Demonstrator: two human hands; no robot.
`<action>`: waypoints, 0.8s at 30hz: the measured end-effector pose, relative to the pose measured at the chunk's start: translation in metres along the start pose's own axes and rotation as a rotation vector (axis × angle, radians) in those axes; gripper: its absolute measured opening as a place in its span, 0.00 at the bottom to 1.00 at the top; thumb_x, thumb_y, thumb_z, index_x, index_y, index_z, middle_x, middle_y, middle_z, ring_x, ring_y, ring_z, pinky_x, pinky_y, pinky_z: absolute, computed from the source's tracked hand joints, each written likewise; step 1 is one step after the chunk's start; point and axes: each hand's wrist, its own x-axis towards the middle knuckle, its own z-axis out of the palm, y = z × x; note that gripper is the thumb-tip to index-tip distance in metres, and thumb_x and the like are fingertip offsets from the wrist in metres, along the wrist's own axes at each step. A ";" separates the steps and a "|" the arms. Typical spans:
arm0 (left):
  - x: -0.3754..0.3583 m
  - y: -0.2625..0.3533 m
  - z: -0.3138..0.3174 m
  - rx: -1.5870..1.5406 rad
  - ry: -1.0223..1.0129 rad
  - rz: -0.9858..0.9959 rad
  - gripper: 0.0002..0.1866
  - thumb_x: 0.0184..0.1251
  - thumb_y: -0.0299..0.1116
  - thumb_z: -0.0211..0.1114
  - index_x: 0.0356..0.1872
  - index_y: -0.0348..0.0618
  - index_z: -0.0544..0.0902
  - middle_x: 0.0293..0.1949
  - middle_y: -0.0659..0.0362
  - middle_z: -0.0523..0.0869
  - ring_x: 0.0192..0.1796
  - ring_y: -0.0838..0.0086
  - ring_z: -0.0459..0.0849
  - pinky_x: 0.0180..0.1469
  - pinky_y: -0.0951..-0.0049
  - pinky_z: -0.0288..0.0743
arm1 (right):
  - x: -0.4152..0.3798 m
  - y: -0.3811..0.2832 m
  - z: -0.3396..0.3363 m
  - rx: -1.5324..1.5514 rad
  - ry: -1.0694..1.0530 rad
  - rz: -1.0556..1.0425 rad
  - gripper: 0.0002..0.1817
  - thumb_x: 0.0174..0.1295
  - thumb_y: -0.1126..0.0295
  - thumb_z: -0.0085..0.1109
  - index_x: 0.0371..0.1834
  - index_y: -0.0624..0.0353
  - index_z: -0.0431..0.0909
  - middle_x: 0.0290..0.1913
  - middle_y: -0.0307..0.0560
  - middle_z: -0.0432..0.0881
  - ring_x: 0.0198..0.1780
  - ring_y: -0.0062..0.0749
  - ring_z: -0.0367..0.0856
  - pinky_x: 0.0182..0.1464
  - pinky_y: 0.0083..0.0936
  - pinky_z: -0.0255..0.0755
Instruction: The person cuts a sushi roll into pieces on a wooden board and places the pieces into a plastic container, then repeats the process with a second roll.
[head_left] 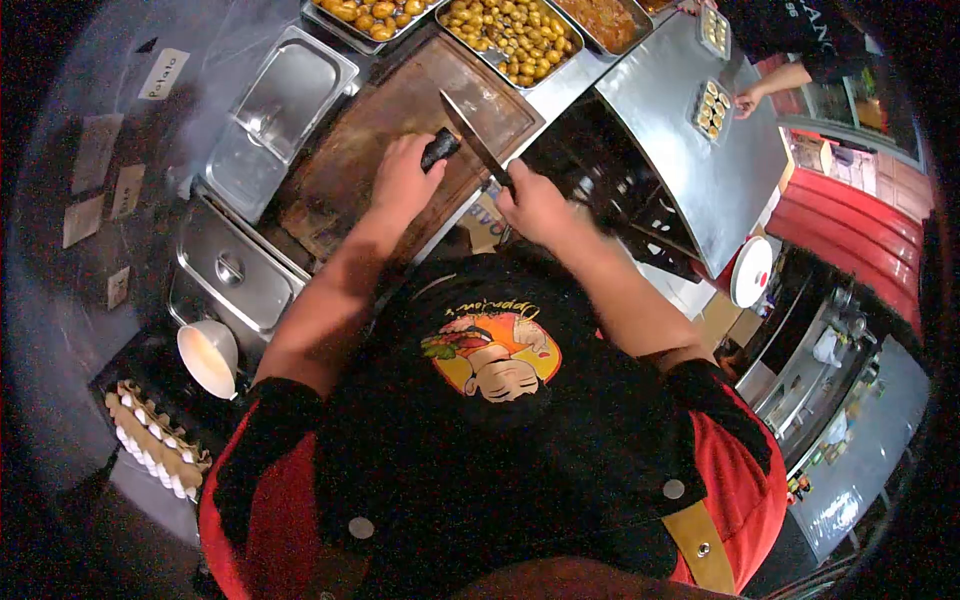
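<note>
My left hand (402,180) is closed around a short black roll (440,149) that looks wrapped in seaweed, its near end under my fingers. It rests over the brown cutting board (365,125). My right hand (538,207) grips the handle of a kitchen knife (468,124). The long blade slants up and left across the board, just right of the roll and apart from it. Fingers on both hands are partly hidden by the hands themselves.
Trays of small potatoes (520,45) and round yellow-brown food (375,14) stand beyond the board. Metal lids (290,90) lie left, near a white bowl (208,357) and eggs (155,445). At right, a co-worker's hand (748,103) touches a food tray (711,112) on a steel counter (665,95).
</note>
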 end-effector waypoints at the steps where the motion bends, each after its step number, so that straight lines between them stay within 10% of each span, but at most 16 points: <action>1: 0.001 -0.001 0.002 -0.008 0.012 -0.011 0.24 0.63 0.38 0.78 0.59 0.44 0.84 0.57 0.46 0.86 0.61 0.44 0.82 0.65 0.49 0.77 | 0.001 -0.001 0.005 0.036 -0.001 -0.031 0.20 0.72 0.60 0.61 0.58 0.63 0.75 0.42 0.72 0.87 0.46 0.73 0.88 0.52 0.60 0.82; 24: 0.002 -0.007 0.013 -0.019 0.092 0.055 0.20 0.65 0.36 0.77 0.55 0.43 0.85 0.54 0.47 0.88 0.58 0.45 0.84 0.64 0.49 0.78 | 0.004 -0.025 0.014 -0.073 -0.195 0.032 0.17 0.74 0.65 0.57 0.57 0.64 0.70 0.44 0.70 0.88 0.48 0.71 0.88 0.53 0.61 0.81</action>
